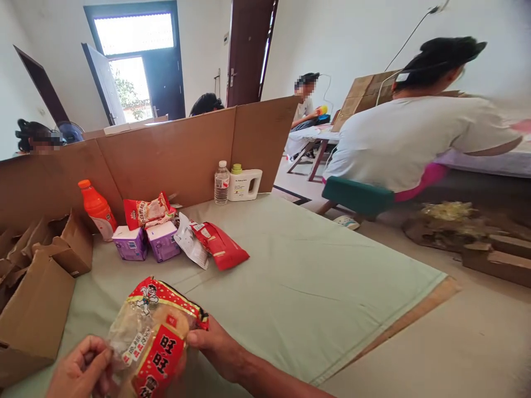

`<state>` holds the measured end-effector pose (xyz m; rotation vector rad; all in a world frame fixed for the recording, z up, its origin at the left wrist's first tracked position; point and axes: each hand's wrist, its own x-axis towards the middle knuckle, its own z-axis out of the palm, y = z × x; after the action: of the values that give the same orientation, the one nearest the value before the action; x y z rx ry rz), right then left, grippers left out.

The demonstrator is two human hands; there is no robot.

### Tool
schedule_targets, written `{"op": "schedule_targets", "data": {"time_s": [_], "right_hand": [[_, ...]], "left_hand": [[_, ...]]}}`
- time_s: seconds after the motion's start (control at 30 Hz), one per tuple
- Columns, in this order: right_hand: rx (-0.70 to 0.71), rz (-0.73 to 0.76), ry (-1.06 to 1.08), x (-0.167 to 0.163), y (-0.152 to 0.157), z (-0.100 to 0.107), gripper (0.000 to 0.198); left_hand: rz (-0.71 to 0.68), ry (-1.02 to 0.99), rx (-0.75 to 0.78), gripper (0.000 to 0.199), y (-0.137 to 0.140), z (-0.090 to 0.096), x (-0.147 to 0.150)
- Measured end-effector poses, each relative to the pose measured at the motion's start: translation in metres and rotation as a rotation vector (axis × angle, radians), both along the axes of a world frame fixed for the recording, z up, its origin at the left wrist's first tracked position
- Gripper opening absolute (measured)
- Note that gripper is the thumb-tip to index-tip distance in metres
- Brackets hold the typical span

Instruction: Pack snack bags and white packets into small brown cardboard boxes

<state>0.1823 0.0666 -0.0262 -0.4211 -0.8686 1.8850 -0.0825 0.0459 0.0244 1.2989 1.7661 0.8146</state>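
Note:
A red and clear bag of rice crackers [166,337] is held up between my two hands over the near part of the table. My left hand [85,365] pinches the clear plastic at the bag's left side. Round the right edge, my right hand [218,345] grips it with the thumb in front. Round pale crackers show through the plastic. Beyond the bag lie two purple boxes [131,244], a red snack packet [149,210], a white packet [191,243] and a red pouch [224,246].
Open cardboard boxes [39,309] stand at the left. An orange bottle [97,210], a clear water bottle [222,185] and a white jug [244,185] stand before a cardboard partition [174,155]. Several people sit beyond, one [406,138] at right near a green bench [359,194].

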Motion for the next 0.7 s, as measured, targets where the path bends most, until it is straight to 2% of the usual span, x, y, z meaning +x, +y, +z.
{"op": "schedule_targets", "data": {"time_s": [0.1,0.17,0.27,0.33,0.47,0.57,0.7], "right_hand": [[-0.139,-0.094,-0.054,0.018,-0.002,-0.017,0.071],[-0.165,-0.151,-0.074,0.029,-0.004,-0.024,0.075],[-0.096,-0.194,-0.09,0.04,-0.007,-0.027,0.086],[-0.093,-0.215,-0.117,0.047,-0.008,-0.026,0.085],[-0.132,-0.303,-0.16,0.067,0.001,-0.021,0.078],[-0.088,-0.406,-0.204,0.094,0.031,-0.004,0.076],[0.003,-0.502,-0.439,0.13,0.103,0.029,0.07]], "left_hand": [[-0.018,-0.099,-0.045,0.059,-0.002,-0.026,0.021],[-0.051,-0.166,-0.106,0.06,0.0,-0.034,0.034],[-0.091,-0.246,-0.123,0.056,0.005,-0.036,0.053],[-0.107,-0.269,-0.125,0.054,0.009,-0.034,0.067],[-0.013,-0.3,-0.075,0.055,0.012,-0.03,0.088],[0.09,-0.321,-0.006,0.064,0.008,-0.03,0.093],[0.121,-0.28,0.043,0.055,-0.007,-0.042,0.087]]}}
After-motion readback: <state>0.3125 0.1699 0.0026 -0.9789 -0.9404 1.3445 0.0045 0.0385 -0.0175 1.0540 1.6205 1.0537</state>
